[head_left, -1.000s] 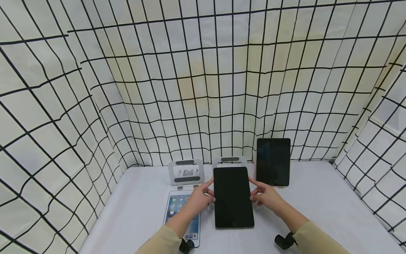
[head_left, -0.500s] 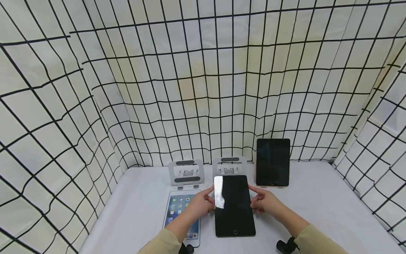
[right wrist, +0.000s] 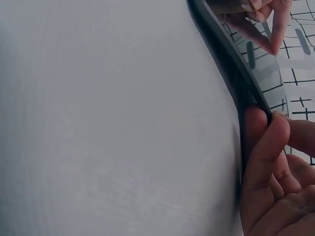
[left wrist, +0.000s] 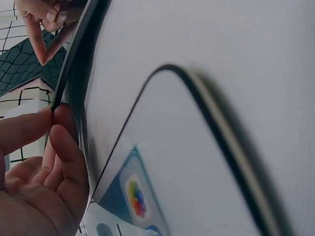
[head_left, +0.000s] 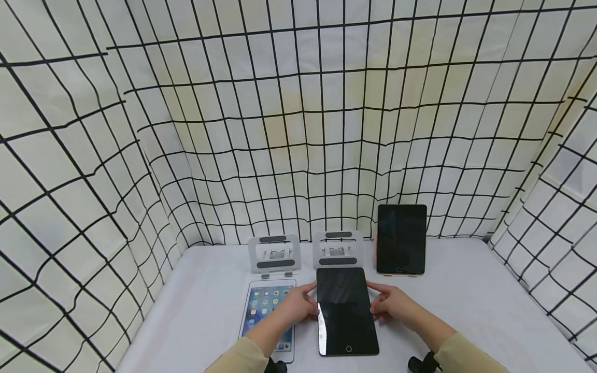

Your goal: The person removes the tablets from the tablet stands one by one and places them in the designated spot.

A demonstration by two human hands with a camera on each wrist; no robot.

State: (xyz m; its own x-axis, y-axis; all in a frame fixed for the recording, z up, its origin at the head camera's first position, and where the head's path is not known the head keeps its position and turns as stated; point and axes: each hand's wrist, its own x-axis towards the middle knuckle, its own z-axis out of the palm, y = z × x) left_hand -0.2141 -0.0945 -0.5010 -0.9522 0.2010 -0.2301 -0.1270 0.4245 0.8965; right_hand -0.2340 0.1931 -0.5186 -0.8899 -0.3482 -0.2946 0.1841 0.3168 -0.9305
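Observation:
Both hands hold a black-fronted tablet (head_left: 347,313) by its long edges, its screen dark and its round button toward the person. My left hand (head_left: 298,304) pinches the left edge between thumb and fingers; the left wrist view shows the fingertips (left wrist: 64,137) at that thin edge. On the opposite edge my right hand (head_left: 394,305) grips the same way, with fingertips (right wrist: 273,130) right at the rim in the right wrist view. The tablet lies close over the white table, a dark shadow beneath it. A white tablet (head_left: 266,311) with a lit screen lies left, partly under the left forearm.
Two grey folding stands, the left stand (head_left: 275,254) and the middle stand (head_left: 338,250), are raised at the back. Another black tablet (head_left: 401,238) stands propped up at the right on a pinkish stand. White grid-patterned walls (head_left: 345,129) enclose the white table (head_left: 186,311).
The held tablet has come down and toward the person, still gripped by both hands. More of the middle stand shows behind it, and the reflection on its screen has shifted.

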